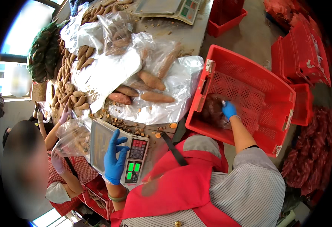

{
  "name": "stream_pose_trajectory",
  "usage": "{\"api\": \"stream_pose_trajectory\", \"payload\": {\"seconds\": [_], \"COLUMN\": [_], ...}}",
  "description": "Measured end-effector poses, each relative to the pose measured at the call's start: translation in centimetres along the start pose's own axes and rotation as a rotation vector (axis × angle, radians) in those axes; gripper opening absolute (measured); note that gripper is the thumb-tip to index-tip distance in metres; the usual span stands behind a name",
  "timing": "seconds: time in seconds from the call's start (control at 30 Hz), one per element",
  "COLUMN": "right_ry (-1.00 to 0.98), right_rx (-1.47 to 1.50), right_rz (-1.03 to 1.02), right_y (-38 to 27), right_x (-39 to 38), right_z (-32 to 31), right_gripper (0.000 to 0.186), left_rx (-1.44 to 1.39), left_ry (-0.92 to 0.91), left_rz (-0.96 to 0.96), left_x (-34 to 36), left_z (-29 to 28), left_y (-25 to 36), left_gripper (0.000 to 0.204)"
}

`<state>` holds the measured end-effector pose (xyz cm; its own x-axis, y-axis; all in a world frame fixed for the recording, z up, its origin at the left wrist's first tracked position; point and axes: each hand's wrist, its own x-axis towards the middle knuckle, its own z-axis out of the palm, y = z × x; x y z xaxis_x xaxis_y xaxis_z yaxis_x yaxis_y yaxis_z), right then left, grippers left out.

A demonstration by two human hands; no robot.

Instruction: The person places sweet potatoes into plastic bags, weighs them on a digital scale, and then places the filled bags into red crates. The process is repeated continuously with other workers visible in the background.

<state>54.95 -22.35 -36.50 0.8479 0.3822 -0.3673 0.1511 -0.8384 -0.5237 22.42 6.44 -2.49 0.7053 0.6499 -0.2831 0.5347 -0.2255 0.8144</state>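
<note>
My left hand, in a blue glove, is raised over a digital scale with lit green displays, its fingers apart and holding nothing. My right hand, also blue-gloved, reaches into a red plastic crate with a perforated floor and grips a dark reddish plastic bag lying at its left side; the bag's contents are unclear. Beyond the scale, long sweet potatoes lie on and under crumpled clear and white plastic bags on the worktable.
Co-workers' gloved hands hold a clear bag at the left. Loose sweet potatoes, green mesh sacks and a second scale are farther along. Stacked red crates and red mesh sacks stand at the right.
</note>
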Motion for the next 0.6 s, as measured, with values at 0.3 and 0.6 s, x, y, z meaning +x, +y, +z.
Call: {"api": "stream_pose_trajectory", "payload": {"seconds": [0.3,0.6], "right_ry": [0.322,0.206], "right_rx": [0.6,0.165], "right_rz": [-0.519,-0.596], "right_y": [-24.6,-41.5], "right_x": [3.5,10.5], "right_z": [-7.3,-4.5], "right_gripper": [0.049,0.074], "left_rx": [-0.111,-0.216], "left_ry": [0.147,0.411], "left_rz": [-0.095,-0.148], "left_x": [-5.4,-10.9], "left_z": [-1.4,-4.6], "left_y": [-2.4,-5.0], "left_gripper": [0.052,0.049]}}
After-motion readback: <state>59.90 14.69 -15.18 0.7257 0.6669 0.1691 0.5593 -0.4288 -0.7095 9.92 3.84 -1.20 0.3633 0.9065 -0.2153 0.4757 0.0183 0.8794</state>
